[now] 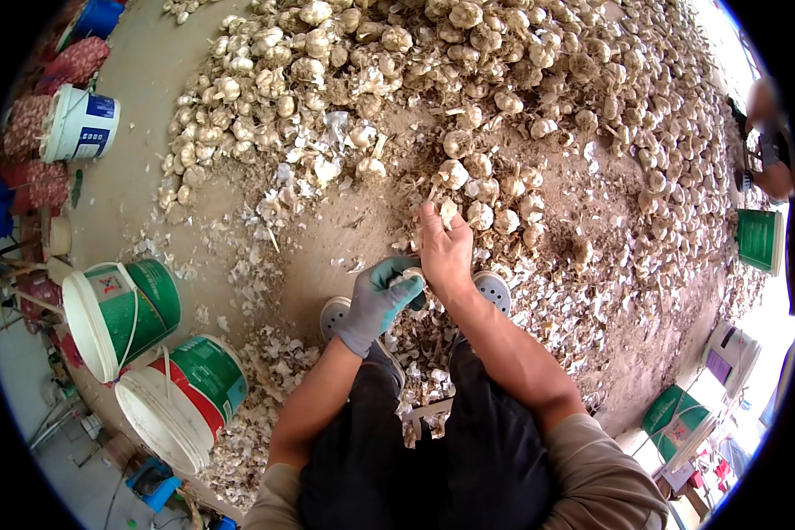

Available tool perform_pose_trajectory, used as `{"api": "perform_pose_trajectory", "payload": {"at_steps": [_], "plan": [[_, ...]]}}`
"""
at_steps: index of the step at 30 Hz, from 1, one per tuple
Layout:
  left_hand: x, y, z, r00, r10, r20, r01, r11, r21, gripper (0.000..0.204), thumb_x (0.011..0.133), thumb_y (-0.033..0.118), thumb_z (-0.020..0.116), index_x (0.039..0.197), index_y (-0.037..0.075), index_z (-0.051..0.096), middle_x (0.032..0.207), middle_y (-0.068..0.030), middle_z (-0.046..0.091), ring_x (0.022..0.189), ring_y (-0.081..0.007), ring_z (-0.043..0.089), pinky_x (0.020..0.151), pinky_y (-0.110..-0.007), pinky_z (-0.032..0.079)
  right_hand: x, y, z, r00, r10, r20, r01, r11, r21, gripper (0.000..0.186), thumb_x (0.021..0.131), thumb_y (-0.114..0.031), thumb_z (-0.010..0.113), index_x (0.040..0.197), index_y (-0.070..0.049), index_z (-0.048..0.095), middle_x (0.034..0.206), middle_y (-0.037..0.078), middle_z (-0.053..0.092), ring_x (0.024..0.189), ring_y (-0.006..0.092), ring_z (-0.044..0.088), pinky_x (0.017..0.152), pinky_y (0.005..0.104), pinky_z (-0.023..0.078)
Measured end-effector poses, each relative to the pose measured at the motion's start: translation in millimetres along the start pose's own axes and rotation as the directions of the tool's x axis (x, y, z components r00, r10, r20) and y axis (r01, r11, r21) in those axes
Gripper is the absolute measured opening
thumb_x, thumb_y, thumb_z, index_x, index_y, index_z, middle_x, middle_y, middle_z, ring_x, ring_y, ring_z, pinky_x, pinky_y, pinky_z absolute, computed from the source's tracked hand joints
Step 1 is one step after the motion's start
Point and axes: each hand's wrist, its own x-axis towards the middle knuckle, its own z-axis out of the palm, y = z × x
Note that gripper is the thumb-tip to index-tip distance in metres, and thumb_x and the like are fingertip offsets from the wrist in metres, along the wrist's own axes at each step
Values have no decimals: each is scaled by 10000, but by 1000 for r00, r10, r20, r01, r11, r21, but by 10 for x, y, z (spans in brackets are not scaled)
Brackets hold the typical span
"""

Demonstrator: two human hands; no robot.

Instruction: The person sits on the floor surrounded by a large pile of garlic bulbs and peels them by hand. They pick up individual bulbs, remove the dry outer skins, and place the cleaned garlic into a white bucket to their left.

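Garlic clamped in left hand | right hand pinching pale piece | floor strip between white-blue bucket and heap edge

Printed matter, 6 entries; no wording or number can be made out, print too small or blurred.
1. White round plastic bucket, upper left: 2 dark-blue printed panels, pale marks.
2. Green-and-white round plastic bucket, left: pale panel, red mark.
3. Green, red and white round plastic bucket, lower left: light print on green side.
4. Green round plastic bucket, right: pale print lines.
5. White round plastic bucket, right: purple label.
6. Green, white-rimmed plastic bucket, lower right: pale patch, red mark.
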Motion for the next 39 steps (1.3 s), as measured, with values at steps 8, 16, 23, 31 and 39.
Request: {"api": "perform_pose_trajectory", "payload": {"at_steps": [8, 16, 23, 31, 39], "plan": [[-24, 105, 7, 999, -37, 11, 39, 988, -150, 456, 827, 185, 770, 1184, -21, 575, 877, -69, 666, 701, -138, 638, 614, -264, 536, -58, -71, 42, 919, -389, 57, 390, 881, -267, 172, 990, -148, 592, 840, -70, 561, 672, -17, 545, 571, 84, 451, 485, 263, 386], [12, 194, -139, 912, 382, -152, -313, 885, 343, 467, 799, -100, 690, 1242, -15, 565, 1245, -115, 615, 1051, -142, 615, 874, -289, 542, -89, -354, -145, 904, 145, 402, 82, 864, -497, 354, 882, -380, 724, 986, -50, 646, 810, 76, 666, 725, 152, 638, 624, 336, 558], [-16, 240, -119, 898, 425, -112, -296, 772, 562, 528, 813, -93, 660, 1325, -15, 559, 1201, -80, 617, 1053, -152, 609, 912, -287, 494, -197, -203, -105, 837, 245, 489, -113, 952, -283, 269, 844, -207, 794, 960, 7, 679, 869, 74, 715, 770, 130, 635, 700, 296, 500], [-137, 290, -200, 919, 394, 0, -330, 771, 545, 576, 792, -37, 712, 1346, -4, 559, 1161, -75, 604, 1018, -145, 606, 886, -275, 489, -143, -159, -191, 712, 338, 616, -365, 927, -86, 235, 905, -231, 724, 1004, -20, 692, 917, 71, 724, 881, 170, 663, 859, 318, 503], [-133, 156, -115, 909, 411, -71, -362, 862, 355, 633, 793, 34, 755, 1379, 20, 515, 1154, -74, 634, 1001, -170, 628, 857, -289, 527, -164, -97, -8, 883, 369, 290, -148, 806, -573, 279, 929, -249, 691, 933, 31, 684, 747, 127, 687, 644, 162, 605, 579, 353, 491]]}}
